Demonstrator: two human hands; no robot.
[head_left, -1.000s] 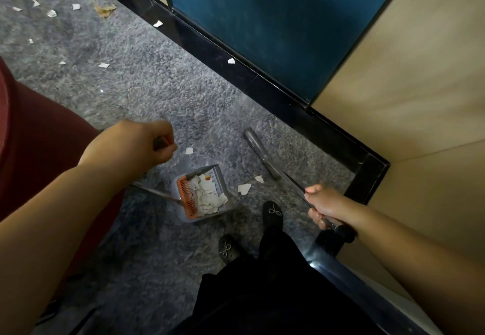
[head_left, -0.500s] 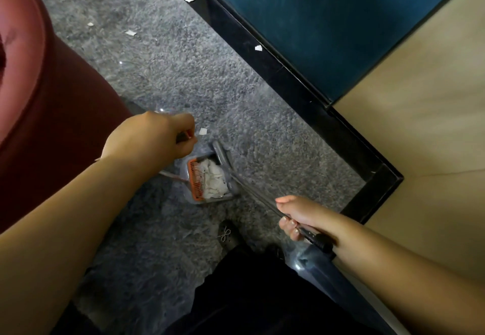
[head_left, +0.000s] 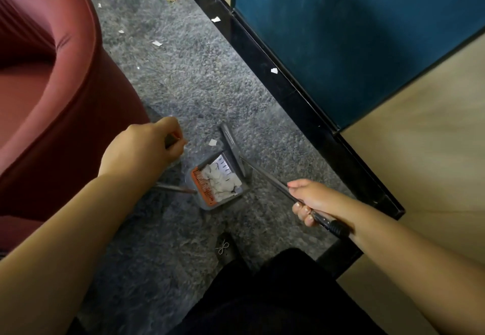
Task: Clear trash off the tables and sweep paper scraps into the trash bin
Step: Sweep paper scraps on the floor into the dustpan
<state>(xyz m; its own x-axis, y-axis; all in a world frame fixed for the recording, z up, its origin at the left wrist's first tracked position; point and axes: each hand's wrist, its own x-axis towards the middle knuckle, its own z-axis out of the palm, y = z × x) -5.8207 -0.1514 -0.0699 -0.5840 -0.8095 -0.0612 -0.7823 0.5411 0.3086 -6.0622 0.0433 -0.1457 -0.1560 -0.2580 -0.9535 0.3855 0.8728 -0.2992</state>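
Between both hands, dustpan (head_left: 220,185) holds scraps; left hand (head_left: 143,148) grips its handle, right hand (head_left: 312,200) grasps broom (head_left: 265,174). Keep pan flat, sweep loose scrap (head_left: 213,142) inward.

Dim indoors, with soft, even light and no hard-edged shadows. Brightest on the beige panel (head_left: 425,135) at right and on both forearms; darkest along the bottom edge, where black clothing (head_left: 275,295) swallows all detail. Diffuse shadow across the blue panel (head_left: 354,32), deepest near its middle. Faint sheen on the curved rim of the red armchair (head_left: 65,77) and a thin gleam along the glossy black baseboard (head_left: 288,93). Strong wide-angle stretch toward the edges, forearms ballooning near the lower corners and straight lines bowing. Slight softness and grain over the grey carpet (head_left: 183,85); mild smear on the left hand (head_left: 147,148), the right hand (head_left: 315,200) sharper.
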